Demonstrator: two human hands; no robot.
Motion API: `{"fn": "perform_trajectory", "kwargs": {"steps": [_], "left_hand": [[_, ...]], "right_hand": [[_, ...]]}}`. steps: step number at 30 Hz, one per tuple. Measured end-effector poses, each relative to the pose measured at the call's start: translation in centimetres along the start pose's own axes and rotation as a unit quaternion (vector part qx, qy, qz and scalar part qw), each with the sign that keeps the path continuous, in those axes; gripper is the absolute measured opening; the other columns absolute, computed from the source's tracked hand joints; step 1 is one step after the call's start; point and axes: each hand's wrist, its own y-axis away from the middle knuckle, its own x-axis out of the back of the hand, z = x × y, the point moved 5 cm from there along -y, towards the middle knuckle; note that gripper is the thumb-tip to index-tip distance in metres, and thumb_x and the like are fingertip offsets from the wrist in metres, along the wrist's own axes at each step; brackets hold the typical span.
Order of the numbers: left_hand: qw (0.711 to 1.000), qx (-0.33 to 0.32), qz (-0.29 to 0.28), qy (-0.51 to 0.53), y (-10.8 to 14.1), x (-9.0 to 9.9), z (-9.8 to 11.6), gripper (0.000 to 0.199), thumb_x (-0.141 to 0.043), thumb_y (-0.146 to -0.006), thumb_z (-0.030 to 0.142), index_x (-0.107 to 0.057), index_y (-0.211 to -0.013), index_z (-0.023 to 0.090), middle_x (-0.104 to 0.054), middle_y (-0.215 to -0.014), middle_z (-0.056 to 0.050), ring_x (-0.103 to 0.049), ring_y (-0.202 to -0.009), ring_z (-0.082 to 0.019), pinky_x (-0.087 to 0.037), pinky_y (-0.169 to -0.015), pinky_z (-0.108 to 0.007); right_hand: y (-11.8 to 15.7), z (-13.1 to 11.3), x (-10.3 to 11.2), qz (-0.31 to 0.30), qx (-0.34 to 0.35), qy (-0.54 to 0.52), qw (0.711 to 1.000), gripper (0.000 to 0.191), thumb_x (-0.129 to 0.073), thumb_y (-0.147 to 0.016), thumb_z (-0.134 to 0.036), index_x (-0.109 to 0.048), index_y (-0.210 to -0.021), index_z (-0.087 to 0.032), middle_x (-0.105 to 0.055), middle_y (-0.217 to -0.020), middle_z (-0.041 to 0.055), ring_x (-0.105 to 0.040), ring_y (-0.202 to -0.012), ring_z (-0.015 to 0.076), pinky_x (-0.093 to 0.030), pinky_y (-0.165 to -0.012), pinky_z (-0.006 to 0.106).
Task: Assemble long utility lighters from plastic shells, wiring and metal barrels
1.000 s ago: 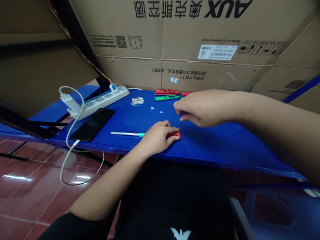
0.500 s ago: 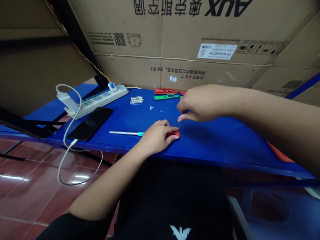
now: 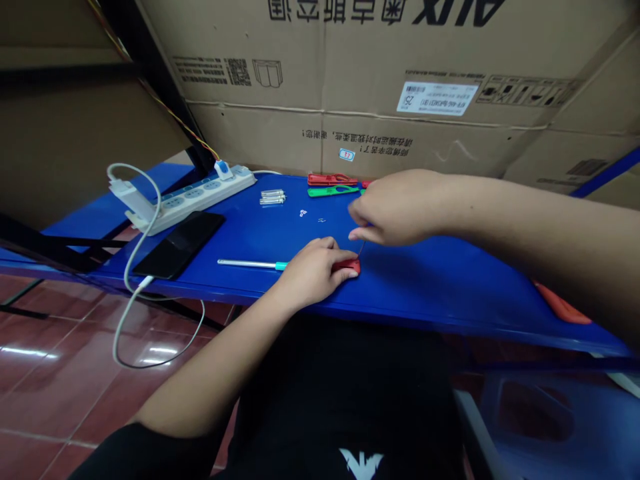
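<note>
My left hand point(image 3: 316, 270) pinches a small red plastic piece point(image 3: 353, 266) against the blue table, thumb in front and fingers behind. Above and to its right, my right hand point(image 3: 387, 210) is closed round a screwdriver whose handle is hidden in the fist. Only its thin metal shaft point(image 3: 361, 248) shows, slanting down to the red piece. Beside my left hand lies a silver rod point(image 3: 247, 264) with a teal end point(image 3: 281, 266), partly covered by that hand. Tiny metal parts point(image 3: 321, 220) and small white bits point(image 3: 303, 213) lie farther back.
Red plastic handles point(image 3: 331, 179) and a green one point(image 3: 333, 191) lie at the back, near metal pieces point(image 3: 272, 197). A phone point(image 3: 181, 245) charges beside a power strip point(image 3: 200, 195). Behind stands a large cardboard box point(image 3: 360, 73). An orange-red object point(image 3: 563, 303) lies at right.
My right hand has shifted slightly left, and the shaft under it leans more. My left hand keeps its hold on the red piece. The view has tilted a little.
</note>
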Motion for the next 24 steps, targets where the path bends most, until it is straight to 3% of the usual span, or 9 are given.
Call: {"fn": "perform_trajectory", "kwargs": {"steps": [3,5,7,9,12,15,18,21,24], "left_hand": [[1.0,0.008,-0.003,-0.002,-0.01,0.0,0.01,0.03,-0.063,-0.095,0.037,-0.072,-0.121,0.024,-0.065,-0.095,-0.007,-0.06,-0.095,-0.022,-0.048,-0.09,-0.035],[1.0,0.012,-0.005,-0.003,0.01,0.02,0.05,0.031,-0.063,-0.095,0.037,-0.072,-0.122,0.024,-0.065,-0.096,-0.008,-0.06,-0.095,-0.022,-0.048,-0.09,-0.036],[1.0,0.01,-0.006,-0.003,0.04,0.05,0.12,0.03,-0.063,-0.095,0.037,-0.073,-0.12,0.024,-0.065,-0.096,-0.007,-0.06,-0.095,-0.022,-0.048,-0.089,-0.036],[1.0,0.005,-0.006,0.0,0.06,0.08,0.17,0.028,-0.062,-0.096,0.037,-0.073,-0.118,0.024,-0.064,-0.095,-0.007,-0.06,-0.095,-0.022,-0.048,-0.089,-0.035],[1.0,0.001,-0.007,0.005,0.07,0.05,0.17,0.027,-0.061,-0.096,0.036,-0.073,-0.117,0.024,-0.064,-0.094,-0.007,-0.06,-0.096,-0.022,-0.048,-0.09,-0.035],[1.0,0.008,-0.005,0.003,0.05,0.05,0.08,0.03,-0.062,-0.096,0.037,-0.072,-0.121,0.025,-0.064,-0.096,-0.007,-0.06,-0.095,-0.022,-0.048,-0.09,-0.036],[1.0,0.01,-0.005,-0.002,0.04,0.06,0.08,0.029,-0.062,-0.096,0.037,-0.072,-0.12,0.025,-0.064,-0.096,-0.007,-0.06,-0.095,-0.022,-0.049,-0.09,-0.036],[1.0,0.002,-0.005,-0.003,0.07,0.05,0.14,0.027,-0.061,-0.096,0.036,-0.073,-0.118,0.024,-0.064,-0.095,-0.007,-0.06,-0.096,-0.022,-0.049,-0.09,-0.037],[1.0,-0.001,-0.001,-0.002,0.11,0.04,0.12,0.028,-0.061,-0.096,0.036,-0.073,-0.118,0.024,-0.064,-0.094,-0.007,-0.06,-0.095,-0.022,-0.049,-0.091,-0.037]], "right_hand": [[0.34,0.36,-0.1,-0.009,0.048,-0.049,0.998,0.038,-0.061,-0.089,-0.038,-0.064,-0.123,-0.02,-0.072,-0.093,0.0065,-0.059,-0.069,0.019,-0.034,-0.058,0.032],[0.43,0.6,-0.1,-0.01,0.056,-0.058,0.997,0.028,-0.061,-0.088,-0.032,-0.069,-0.114,-0.024,-0.072,-0.095,0.0044,-0.059,-0.072,0.0181,-0.034,-0.059,0.031],[0.36,0.59,0.07,0.01,0.044,-0.034,0.998,0.024,-0.058,-0.09,-0.039,-0.072,-0.102,-0.024,-0.07,-0.087,0.0049,-0.059,-0.07,0.0191,-0.033,-0.058,0.031],[0.23,0.43,0.17,0.029,0.024,-0.002,0.999,0.037,-0.05,-0.095,-0.05,-0.073,-0.095,-0.021,-0.068,-0.078,0.0069,-0.057,-0.066,0.0204,-0.031,-0.056,0.032],[0.17,0.6,-0.1,0.02,-0.014,0.01,1.0,0.046,-0.047,-0.095,-0.057,-0.069,-0.109,-0.019,-0.067,-0.079,0.0086,-0.058,-0.066,0.0213,-0.03,-0.056,0.031],[0.28,0.7,-0.43,0.003,0.013,-0.037,0.999,0.04,-0.059,-0.091,-0.045,-0.061,-0.123,-0.02,-0.07,-0.095,0.0078,-0.059,-0.071,0.0199,-0.032,-0.057,0.031],[0.35,0.36,-0.33,0.012,0.046,-0.057,0.997,0.027,-0.057,-0.093,-0.038,-0.066,-0.113,-0.022,-0.071,-0.093,0.0063,-0.059,-0.072,0.0188,-0.033,-0.059,0.031],[0.29,0.23,-0.09,0.021,0.001,0.005,1.0,0.045,-0.046,-0.096,-0.056,-0.072,-0.099,-0.018,-0.069,-0.081,0.0106,-0.061,-0.072,0.0246,-0.033,-0.059,0.034],[0.39,0.2,0.18,0.016,-0.016,0.003,1.0,0.053,-0.046,-0.096,-0.059,-0.07,-0.113,-0.015,-0.07,-0.088,0.0129,-0.062,-0.076,0.0265,-0.035,-0.062,0.035]]}}
